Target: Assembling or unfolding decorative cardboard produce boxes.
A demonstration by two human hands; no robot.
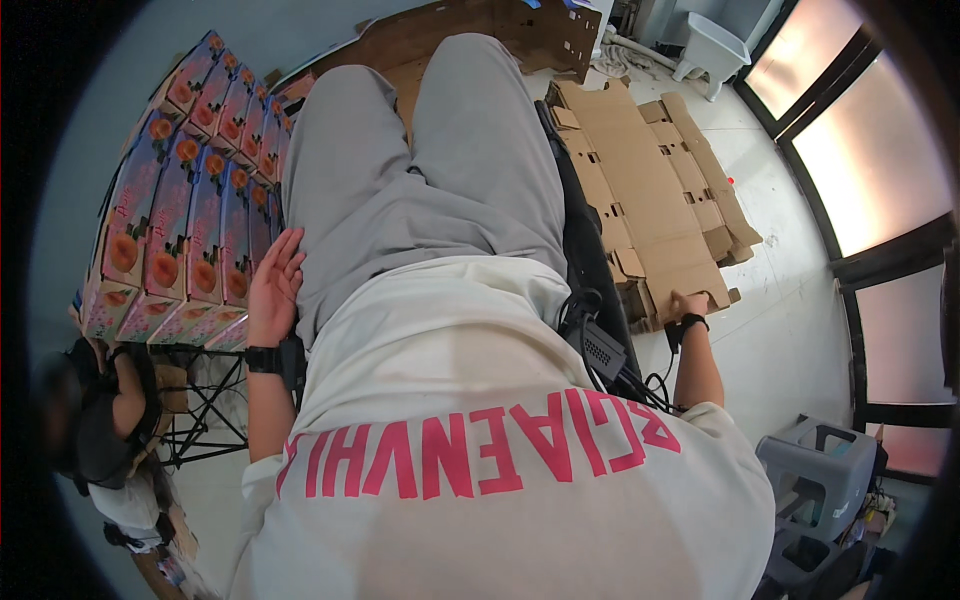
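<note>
The right hand [690, 303] touches the cardboard [640, 175], perhaps to steady its near end; whether it pinches, I cannot tell. The left hand [275, 290] is empty, fingers loosely spread. The cardboard lies beside the right leg [485, 130], likely for reach.

Mystery red speck [731, 181]
too tiny to tell; knees [472, 62] block some of the brown box [562, 38], bottom edge crops the shirt [420, 550]
</note>
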